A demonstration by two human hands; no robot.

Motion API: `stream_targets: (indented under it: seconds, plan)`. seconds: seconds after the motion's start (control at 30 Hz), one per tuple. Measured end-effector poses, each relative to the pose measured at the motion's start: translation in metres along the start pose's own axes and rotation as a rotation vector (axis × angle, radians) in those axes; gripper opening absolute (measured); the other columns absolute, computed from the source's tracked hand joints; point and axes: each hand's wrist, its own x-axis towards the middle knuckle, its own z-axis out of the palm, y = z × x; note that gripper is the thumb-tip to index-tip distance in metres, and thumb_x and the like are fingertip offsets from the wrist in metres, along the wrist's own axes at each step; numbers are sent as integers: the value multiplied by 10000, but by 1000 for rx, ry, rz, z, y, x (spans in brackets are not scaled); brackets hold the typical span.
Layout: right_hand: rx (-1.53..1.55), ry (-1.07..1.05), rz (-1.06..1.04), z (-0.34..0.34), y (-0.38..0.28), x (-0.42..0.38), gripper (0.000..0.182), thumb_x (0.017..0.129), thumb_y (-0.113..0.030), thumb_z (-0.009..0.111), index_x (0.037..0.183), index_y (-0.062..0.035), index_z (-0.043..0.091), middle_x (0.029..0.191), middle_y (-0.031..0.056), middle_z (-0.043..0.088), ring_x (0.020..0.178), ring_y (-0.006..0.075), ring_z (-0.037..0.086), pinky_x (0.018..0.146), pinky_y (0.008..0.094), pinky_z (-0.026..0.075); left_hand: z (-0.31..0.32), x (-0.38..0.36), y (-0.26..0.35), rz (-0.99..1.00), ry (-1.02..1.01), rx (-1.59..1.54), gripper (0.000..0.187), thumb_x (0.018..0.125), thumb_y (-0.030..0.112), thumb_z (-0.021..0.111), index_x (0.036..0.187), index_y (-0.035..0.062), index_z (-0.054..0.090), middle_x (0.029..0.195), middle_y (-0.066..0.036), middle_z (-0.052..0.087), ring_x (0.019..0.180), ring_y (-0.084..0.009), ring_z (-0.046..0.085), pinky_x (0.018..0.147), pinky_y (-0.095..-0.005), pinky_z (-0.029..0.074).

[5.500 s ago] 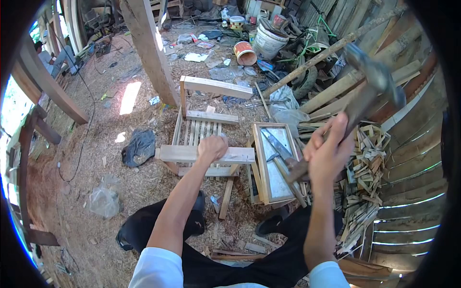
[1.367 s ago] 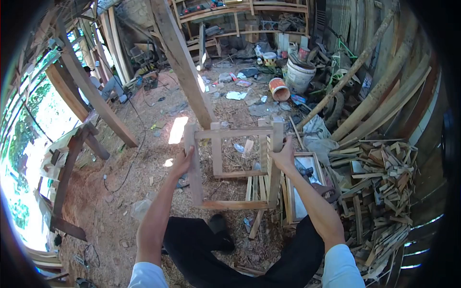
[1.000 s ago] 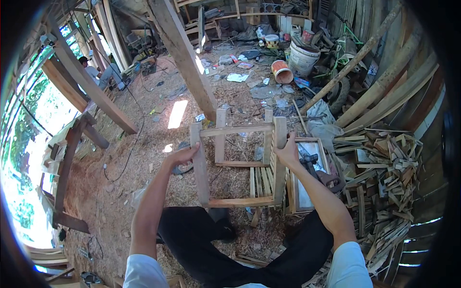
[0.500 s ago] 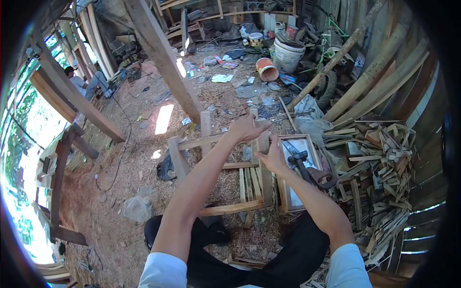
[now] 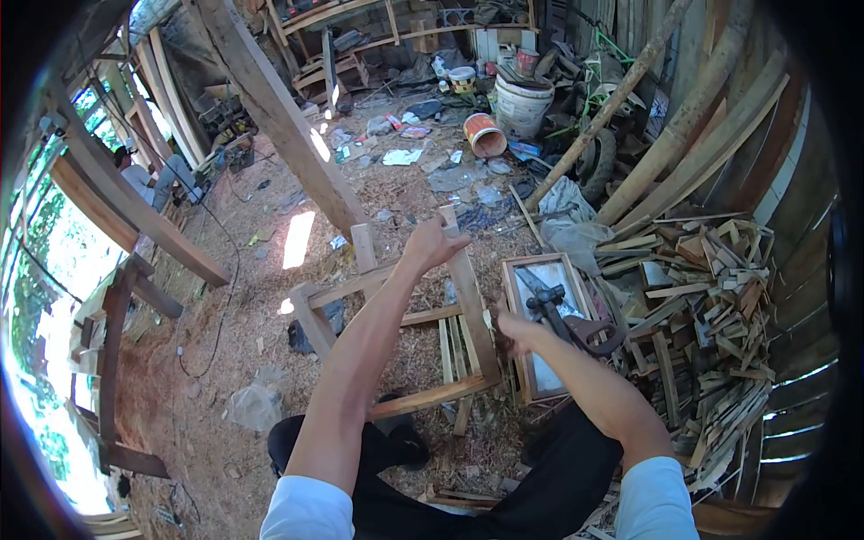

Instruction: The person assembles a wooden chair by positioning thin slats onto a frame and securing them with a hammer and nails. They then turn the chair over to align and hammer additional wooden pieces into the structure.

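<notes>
On a shavings-strewn floor (image 5: 198,423), a thick wooden post (image 5: 279,117) rose L of ctr, w/ a big scrap-wood pile (image 5: 693,333) on the R. Dark-trousered legs (image 5: 558,468) were spread at the bottom. Just beyond them, approx. mid-view, the wooden frame (image 5: 470,301) sat tilted, L of a shallow box (image 5: 545,376) w/ a pale panel. On the box lay a saw (image 5: 601,337), its brown handle past the R edge, & a dark hammer (image 5: 546,298). L hand (image 5: 430,245) held the frame, fingers closed rnd the top of its R-side upright. R hand (image 5: 524,333) was just beside that upright, over the box's L edge in view, fingers part bent & blurred; can't tell if they touched anything.
</notes>
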Motion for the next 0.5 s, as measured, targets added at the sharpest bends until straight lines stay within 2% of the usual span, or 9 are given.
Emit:
stream_targets:
  seconds: [0.03, 0.2, 0.23, 0.27, 0.4, 0.5]
  plan:
    - [-26, -40, 142, 4, 5, -1, 832, 943, -659, 102, 1479, -31, 202, 1481, 220, 316, 1352, 399, 325, 1053, 681, 226, -4, -1, -1, -6, 22, -4, 662, 726, 477, 659, 1048, -101, 625, 944, -305, 659, 917, -415, 655, 837, -442, 511]
    - [191, -165, 233, 16, 15, -5, 795, 929, -658, 213, 1452, -66, 306, 1469, 198, 354, 1333, 423, 349, 1009, 720, 249, -34, 3, -27, -106, 113, -37, 643, 729, 471, 657, 1024, -99, 625, 855, -276, 672, 857, -387, 674, 794, -425, 517]
    - [232, -185, 256, 16, 17, -5, 788, 926, -658, 235, 1446, -74, 326, 1467, 193, 362, 1329, 428, 354, 1000, 728, 254, -51, -6, -18, -105, 145, -114, 673, 705, 531, 691, 1012, -66, 644, 894, -285, 674, 872, -392, 676, 774, -437, 528]
    - [269, -202, 268, 14, 12, -4, 780, 923, -658, 257, 1441, -81, 347, 1464, 188, 370, 1325, 433, 359, 991, 736, 258, -59, -4, -23, -103, 184, -114, 664, 703, 522, 691, 999, -71, 646, 887, -285, 674, 863, -385, 678, 769, -435, 528]
    - [333, 28, -60, 20, -12, 26, 718, 927, -610, 288, 1382, -65, 392, 1384, 168, 457, 1238, 387, 459, 976, 680, 328, -99, 6, -36, -93, 409, -118, 626, 694, 490, 692, 928, -89, 648, 854, -282, 674, 813, -361, 684, 734, -425, 526]
    - [366, 53, -296, 18, -56, 2, 651, 923, -539, 419, 1324, -28, 461, 1311, 159, 519, 1158, 358, 529, 930, 593, 419, -151, -5, -24, -113, 534, -118, 593, 691, 464, 692, 900, -88, 643, 820, -265, 674, 757, -331, 678, 694, -402, 520]
